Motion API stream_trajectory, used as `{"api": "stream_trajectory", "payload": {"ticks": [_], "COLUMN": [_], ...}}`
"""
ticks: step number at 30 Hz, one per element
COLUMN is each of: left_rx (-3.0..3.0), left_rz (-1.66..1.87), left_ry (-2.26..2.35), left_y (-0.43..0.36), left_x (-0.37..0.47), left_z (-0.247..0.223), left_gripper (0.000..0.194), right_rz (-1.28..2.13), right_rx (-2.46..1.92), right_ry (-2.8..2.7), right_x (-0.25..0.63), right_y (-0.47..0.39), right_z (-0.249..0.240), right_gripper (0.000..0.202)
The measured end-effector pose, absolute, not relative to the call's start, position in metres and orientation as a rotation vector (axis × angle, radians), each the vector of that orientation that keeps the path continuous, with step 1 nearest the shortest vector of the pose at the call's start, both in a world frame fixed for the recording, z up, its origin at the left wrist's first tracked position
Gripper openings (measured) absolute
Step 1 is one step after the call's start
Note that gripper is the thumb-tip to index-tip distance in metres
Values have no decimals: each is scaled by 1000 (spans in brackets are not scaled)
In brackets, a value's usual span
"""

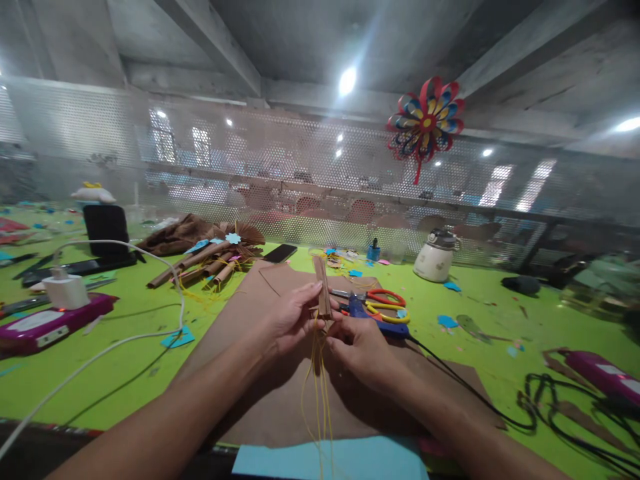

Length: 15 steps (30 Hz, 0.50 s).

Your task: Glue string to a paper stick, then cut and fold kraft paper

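Note:
A narrow folded brown paper piece [323, 288] stands nearly upright above a brown sheet [280, 400]. My left hand [293, 317] is closed round its lower left side, thumb against the paper. At its lower end, my right hand [356, 345] has thumb and fingertips pinched together; whatever lies between them is too small to make out. Yellow strings [320, 393] hang from the bottom of the folded piece toward the table edge. Just behind my right hand lie a blue glue gun [390, 328], red-handled scissors [387, 297] and yellow-handled scissors [393, 313].
Rolled brown paper pieces [200, 263] and a phone [281, 253] lie behind at the left. Purple power strips [55, 327] flank both sides, with a white cable and black cords [555, 400]. A white jug [435, 257] stands back right. Light blue paper [325, 460] is at the front.

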<state>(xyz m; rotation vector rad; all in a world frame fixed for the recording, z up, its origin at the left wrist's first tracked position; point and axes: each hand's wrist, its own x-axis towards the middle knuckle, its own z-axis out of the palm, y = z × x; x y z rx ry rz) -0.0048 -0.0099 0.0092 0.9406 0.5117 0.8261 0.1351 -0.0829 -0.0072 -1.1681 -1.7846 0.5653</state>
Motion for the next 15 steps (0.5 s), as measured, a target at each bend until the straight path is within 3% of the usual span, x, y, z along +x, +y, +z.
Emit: {"api": "stream_trajectory", "payload": {"ticks": [8, 15], "left_rx": [924, 1009], "left_rz": [751, 771], "left_ry": [589, 694], "left_y": [-13, -16], "left_x": [-4, -5], "left_z": [10, 11], "left_gripper": [35, 29], "right_rz": [751, 586], "right_rx": [-1194, -1289], "right_ry": [-2010, -1770], "right_x": [148, 162], "right_y": [-85, -80], "right_z": [-3, 14], "right_gripper": [9, 16]}}
